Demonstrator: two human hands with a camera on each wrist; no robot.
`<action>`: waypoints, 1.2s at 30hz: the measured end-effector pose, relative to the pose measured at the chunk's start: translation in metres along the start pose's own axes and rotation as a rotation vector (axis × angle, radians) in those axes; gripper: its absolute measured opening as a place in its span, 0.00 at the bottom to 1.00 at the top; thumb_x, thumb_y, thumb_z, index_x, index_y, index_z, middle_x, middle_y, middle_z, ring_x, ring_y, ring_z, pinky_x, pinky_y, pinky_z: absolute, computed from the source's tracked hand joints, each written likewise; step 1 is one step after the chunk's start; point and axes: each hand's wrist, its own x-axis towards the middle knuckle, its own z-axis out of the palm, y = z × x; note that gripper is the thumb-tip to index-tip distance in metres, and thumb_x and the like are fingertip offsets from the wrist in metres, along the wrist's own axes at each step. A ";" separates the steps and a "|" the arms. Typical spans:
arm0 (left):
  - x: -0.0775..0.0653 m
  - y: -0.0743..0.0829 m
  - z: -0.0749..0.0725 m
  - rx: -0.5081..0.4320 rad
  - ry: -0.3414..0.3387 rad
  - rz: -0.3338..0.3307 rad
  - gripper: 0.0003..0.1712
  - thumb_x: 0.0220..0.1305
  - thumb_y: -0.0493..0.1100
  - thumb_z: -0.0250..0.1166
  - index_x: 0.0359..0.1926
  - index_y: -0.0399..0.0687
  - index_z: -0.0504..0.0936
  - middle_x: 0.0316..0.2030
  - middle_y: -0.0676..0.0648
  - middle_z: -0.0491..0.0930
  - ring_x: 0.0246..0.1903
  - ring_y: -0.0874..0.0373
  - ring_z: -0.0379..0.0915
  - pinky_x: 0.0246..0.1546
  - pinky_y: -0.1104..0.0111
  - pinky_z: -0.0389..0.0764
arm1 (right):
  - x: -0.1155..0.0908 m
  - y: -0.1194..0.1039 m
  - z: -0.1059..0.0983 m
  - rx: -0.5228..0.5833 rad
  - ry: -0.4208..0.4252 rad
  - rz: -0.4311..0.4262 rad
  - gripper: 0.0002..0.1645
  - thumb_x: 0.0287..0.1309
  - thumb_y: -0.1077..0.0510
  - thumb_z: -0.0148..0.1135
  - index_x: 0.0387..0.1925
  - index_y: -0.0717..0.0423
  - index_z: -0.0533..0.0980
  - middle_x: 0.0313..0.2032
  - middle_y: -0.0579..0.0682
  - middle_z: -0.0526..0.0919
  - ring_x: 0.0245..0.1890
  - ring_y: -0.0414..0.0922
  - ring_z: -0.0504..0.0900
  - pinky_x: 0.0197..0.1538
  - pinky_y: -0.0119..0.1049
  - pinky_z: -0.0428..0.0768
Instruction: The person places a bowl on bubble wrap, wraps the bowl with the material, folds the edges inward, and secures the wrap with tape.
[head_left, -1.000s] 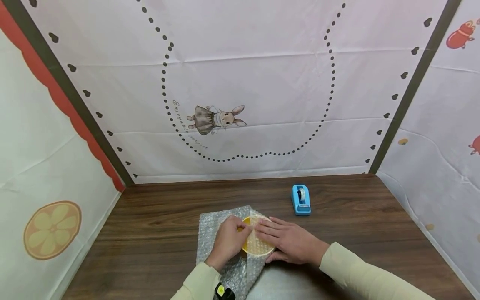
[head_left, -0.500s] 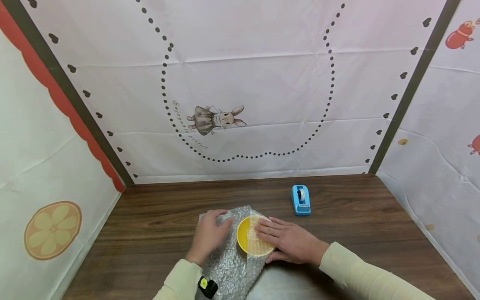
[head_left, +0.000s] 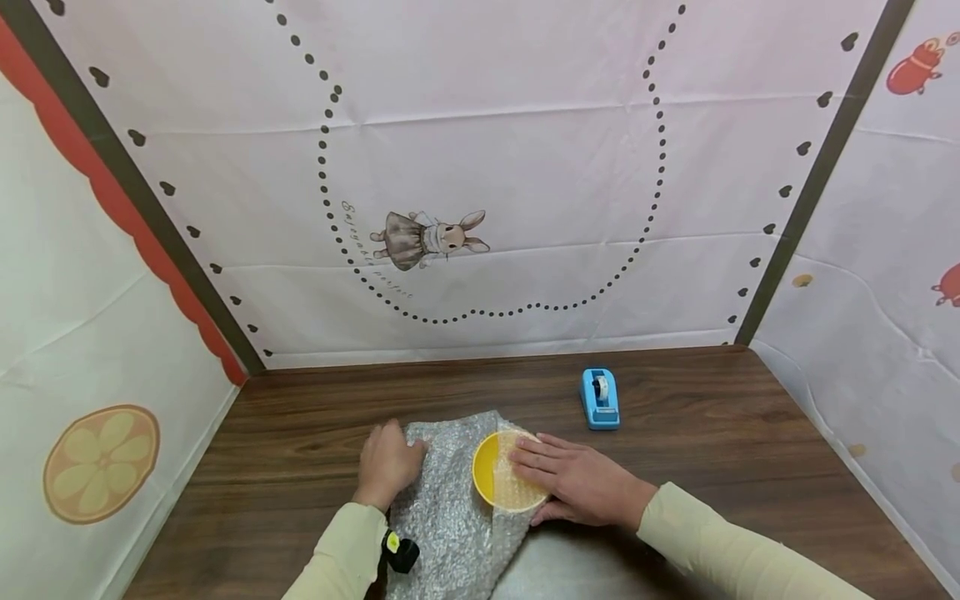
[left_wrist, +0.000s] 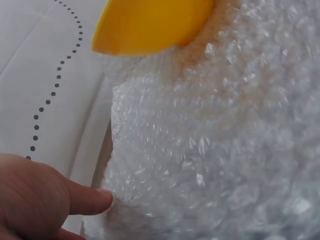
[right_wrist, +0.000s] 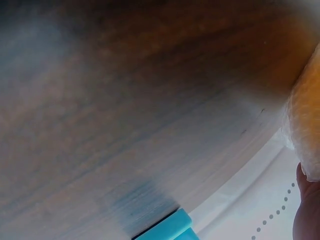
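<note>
The yellow bowl (head_left: pixel 484 469) sits on bubble wrap (head_left: pixel 448 508), its right part under a folded flap (head_left: pixel 513 490) — the right hand (head_left: pixel 576 480) rests straight fingers there. The left hand (head_left: pixel 387 465) has its thumb touching the wrap's left edge — whether pinching, one cannot tell.

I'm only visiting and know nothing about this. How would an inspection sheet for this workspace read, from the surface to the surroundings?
Surface: dark wood-grain table.
Job's things: yellow bowl on bubble wrap, with a flap folded over its right part.
Clutter: blue tape dispenser, beyond the bowl to the right, untouched.
Left hand: thumb at the wrap's left edge; whether it pinches cannot be told.
Right hand: fingers straight, resting on the flap.
Cables: nothing seen.
Surroundings: printed cloth behind and at both sides.
</note>
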 end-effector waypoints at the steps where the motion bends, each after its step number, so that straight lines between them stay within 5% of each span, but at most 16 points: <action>1: 0.000 0.000 0.000 -0.018 -0.003 -0.009 0.36 0.69 0.42 0.65 0.67 0.16 0.68 0.63 0.19 0.71 0.62 0.23 0.71 0.60 0.37 0.77 | 0.000 0.000 0.000 0.003 -0.004 0.000 0.47 0.72 0.27 0.47 0.77 0.54 0.66 0.76 0.47 0.71 0.78 0.46 0.68 0.78 0.47 0.67; 11: 0.002 0.002 -0.001 -0.255 0.061 -0.087 0.42 0.70 0.42 0.64 0.76 0.24 0.58 0.62 0.22 0.76 0.61 0.28 0.76 0.59 0.41 0.80 | 0.002 0.000 -0.002 -0.015 0.001 -0.012 0.47 0.72 0.27 0.47 0.76 0.53 0.67 0.75 0.48 0.72 0.78 0.46 0.68 0.78 0.46 0.67; 16: 0.000 0.005 -0.004 -0.345 0.103 -0.102 0.31 0.75 0.42 0.60 0.70 0.27 0.70 0.56 0.28 0.83 0.58 0.33 0.78 0.55 0.45 0.82 | 0.003 0.001 -0.003 -0.033 0.017 -0.028 0.46 0.72 0.27 0.48 0.75 0.54 0.69 0.74 0.48 0.73 0.77 0.46 0.70 0.78 0.46 0.68; 23: -0.005 0.016 -0.006 -0.387 0.185 -0.062 0.18 0.77 0.43 0.60 0.58 0.35 0.85 0.50 0.35 0.89 0.49 0.45 0.86 0.47 0.54 0.86 | 0.004 0.001 -0.004 -0.048 0.017 -0.034 0.46 0.72 0.27 0.49 0.75 0.54 0.69 0.74 0.48 0.73 0.77 0.46 0.70 0.78 0.46 0.68; 29: -0.011 0.026 -0.009 -0.419 0.213 -0.054 0.18 0.77 0.43 0.60 0.55 0.35 0.87 0.47 0.36 0.90 0.47 0.48 0.87 0.46 0.56 0.86 | 0.003 0.000 -0.005 -0.038 -0.010 -0.018 0.46 0.72 0.27 0.48 0.75 0.53 0.69 0.75 0.47 0.73 0.77 0.46 0.69 0.78 0.46 0.68; 36: -0.021 0.036 -0.012 -0.430 0.245 -0.030 0.16 0.76 0.42 0.60 0.53 0.34 0.87 0.43 0.38 0.90 0.37 0.56 0.82 0.35 0.71 0.78 | 0.002 0.000 -0.004 -0.030 -0.017 -0.016 0.45 0.71 0.27 0.50 0.75 0.52 0.69 0.75 0.47 0.72 0.77 0.45 0.69 0.78 0.46 0.67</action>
